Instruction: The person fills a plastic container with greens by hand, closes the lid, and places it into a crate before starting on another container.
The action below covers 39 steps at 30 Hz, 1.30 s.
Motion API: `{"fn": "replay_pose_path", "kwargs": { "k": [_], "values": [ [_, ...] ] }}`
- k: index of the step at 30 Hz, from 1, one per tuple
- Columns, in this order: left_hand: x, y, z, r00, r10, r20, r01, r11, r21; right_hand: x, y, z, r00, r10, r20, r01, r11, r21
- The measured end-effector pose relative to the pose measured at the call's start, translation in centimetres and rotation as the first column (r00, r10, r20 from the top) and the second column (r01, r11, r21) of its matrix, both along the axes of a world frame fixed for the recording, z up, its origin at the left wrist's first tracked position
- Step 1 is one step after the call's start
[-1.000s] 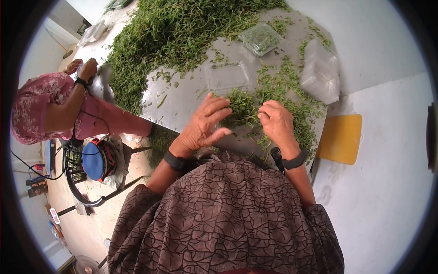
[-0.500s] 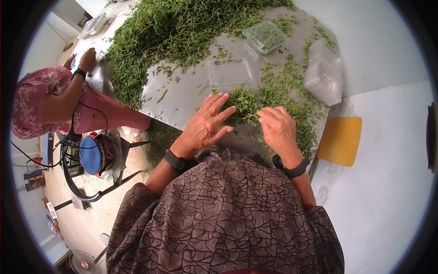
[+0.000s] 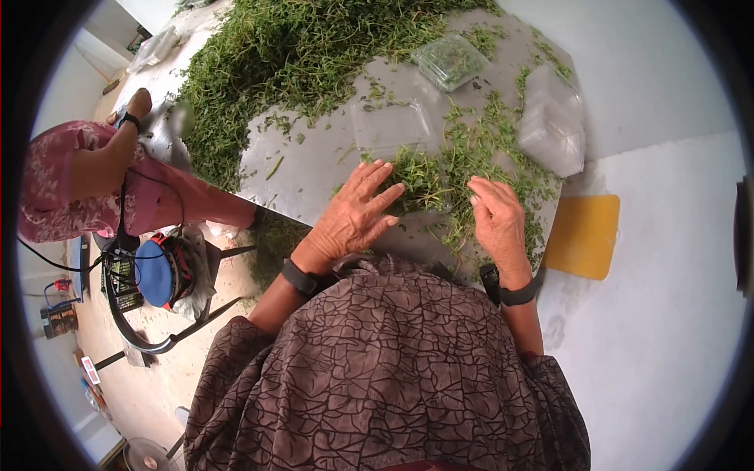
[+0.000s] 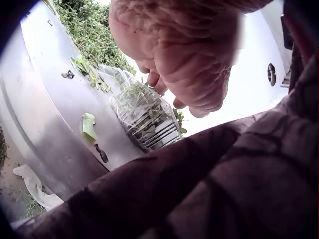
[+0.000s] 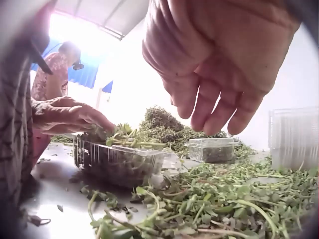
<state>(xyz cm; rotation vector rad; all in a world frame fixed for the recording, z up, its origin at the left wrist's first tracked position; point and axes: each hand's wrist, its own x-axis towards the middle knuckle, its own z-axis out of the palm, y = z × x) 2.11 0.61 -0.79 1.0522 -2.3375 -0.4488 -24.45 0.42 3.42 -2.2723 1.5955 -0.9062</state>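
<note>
In the right wrist view a clear plastic box stands on the metal table, heaped with green sprigs. My left hand lies over the box's left side with fingers spread; in the right wrist view its fingers rest on the greens. My right hand hovers to the right of the box, above loose sprigs, fingers hanging relaxed with nothing visible in them. The left wrist view shows the box beneath the left palm.
A large heap of greens covers the table's far side. A closed filled box and stacked empty boxes stand at the right, with a clear lid ahead. Another person works at the left.
My right hand has moved away to the right from the greens in the box, and its fingers have loosened. The left hand has lowered slightly, then stayed nearly still.
</note>
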Motion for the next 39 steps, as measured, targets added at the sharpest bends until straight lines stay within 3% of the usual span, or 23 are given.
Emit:
{"fn": "replay_pose_path", "kwargs": {
  "k": [5, 15, 18, 23, 32, 39],
  "values": [
    [-0.4, -0.1, 0.1, 0.999, -0.033, 0.006, 0.033, 0.999, 0.0, 0.5, 1.1, -1.4, 0.995, -0.027, 0.101, 0.017, 0.995, 0.095],
    [-0.8, -0.3, 0.2, 0.995, -0.088, 0.053, 0.088, 0.996, 0.002, 1.9, 0.8, -2.6, 0.995, 0.033, 0.091, -0.046, 0.989, 0.142],
    [-0.8, -0.5, 0.0, 0.994, -0.093, 0.056, 0.093, 0.996, 0.0, 2.1, 0.7, -2.7, 0.998, 0.031, 0.06, -0.039, 0.99, 0.135],
    [-0.9, -0.7, -0.2, 0.994, -0.092, 0.052, 0.091, 0.996, 0.009, 2.5, 0.5, -1.9, 0.988, 0.082, -0.13, -0.079, 0.996, 0.034],
    [-0.9, -0.8, -0.3, 0.995, -0.097, 0.037, 0.096, 0.995, 0.01, 3.4, 0.2, -1.9, 0.961, 0.197, -0.193, -0.196, 0.98, 0.025],
    [-0.7, -0.9, -0.2, 0.993, -0.115, 0.007, 0.115, 0.993, 0.02, 3.4, 0.1, -1.5, 0.953, 0.203, -0.226, -0.205, 0.979, 0.013]
  ]
}}
